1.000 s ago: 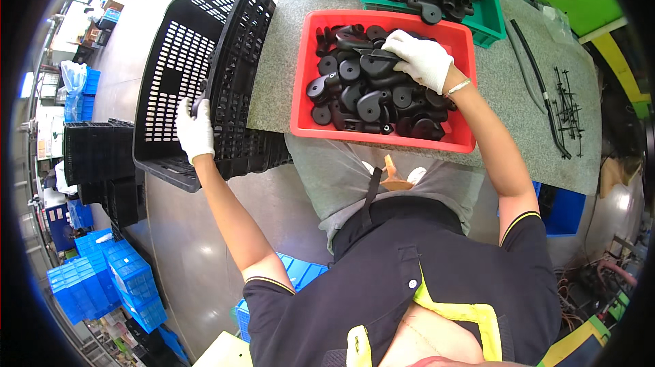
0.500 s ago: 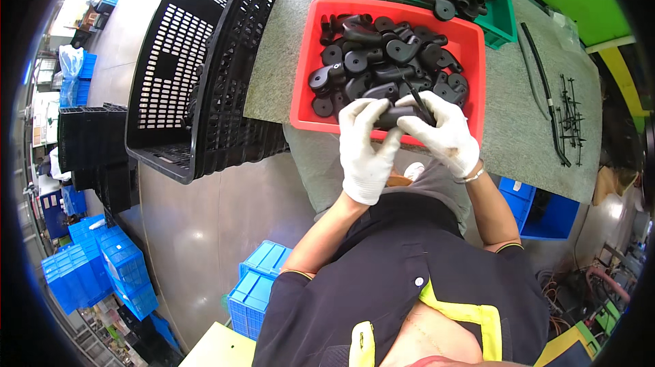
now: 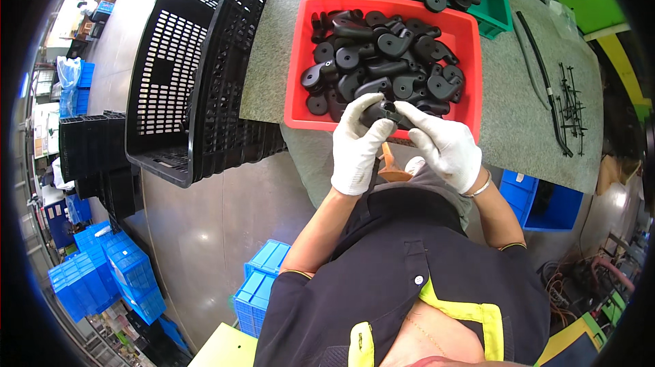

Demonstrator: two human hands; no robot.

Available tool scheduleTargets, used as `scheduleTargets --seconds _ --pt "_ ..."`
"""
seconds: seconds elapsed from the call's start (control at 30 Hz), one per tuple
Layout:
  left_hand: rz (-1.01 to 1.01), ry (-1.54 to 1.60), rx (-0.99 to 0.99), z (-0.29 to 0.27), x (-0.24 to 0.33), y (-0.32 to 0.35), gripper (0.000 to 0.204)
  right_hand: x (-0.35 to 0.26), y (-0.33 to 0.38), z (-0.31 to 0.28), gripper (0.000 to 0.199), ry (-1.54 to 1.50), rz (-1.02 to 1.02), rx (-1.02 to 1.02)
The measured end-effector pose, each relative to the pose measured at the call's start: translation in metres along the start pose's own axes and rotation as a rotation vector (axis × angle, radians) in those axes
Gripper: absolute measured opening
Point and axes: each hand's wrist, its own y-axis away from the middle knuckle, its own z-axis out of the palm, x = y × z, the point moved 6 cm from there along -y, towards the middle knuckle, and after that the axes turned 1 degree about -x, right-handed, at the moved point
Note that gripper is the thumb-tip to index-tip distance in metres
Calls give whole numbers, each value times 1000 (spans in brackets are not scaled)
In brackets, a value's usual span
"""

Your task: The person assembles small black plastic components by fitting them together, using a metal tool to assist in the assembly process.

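Observation:
Both my hands wear white gloves and meet over the near rim of a red bin [image 3: 296,73] filled with several black plastic parts [image 3: 382,60]. My left hand [image 3: 358,145] and my right hand [image 3: 442,143] together grip one black plastic part [image 3: 383,111] between their fingertips, just above the bin's front edge. The bin rests on a grey speckled table [image 3: 273,46].
A large black perforated crate [image 3: 194,73] stands tilted at the table's left edge. A green bin [image 3: 501,12] with more black parts sits behind the red one. Thin black rods [image 3: 552,94] lie on the table at right. Blue crates [image 3: 109,271] sit on the floor.
One second ago my left hand held the black crate and my right reached into the red bin. Both hands have since come together at the bin's near edge, holding one black part.

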Motion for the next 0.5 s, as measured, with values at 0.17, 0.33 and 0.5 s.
scheduleTargets --seconds 0.17,0.33,0.5 --pt "19 9 -5 0 -1 0 38 -3 -1 1 44 78 -9 -63" --pt "-55 23 0 0 -2 0 33 -1 0 2 44 65 3 -64" --pt "-2 -71 8 2 2 1 30 -1 5 4 43 88 -14 -24"
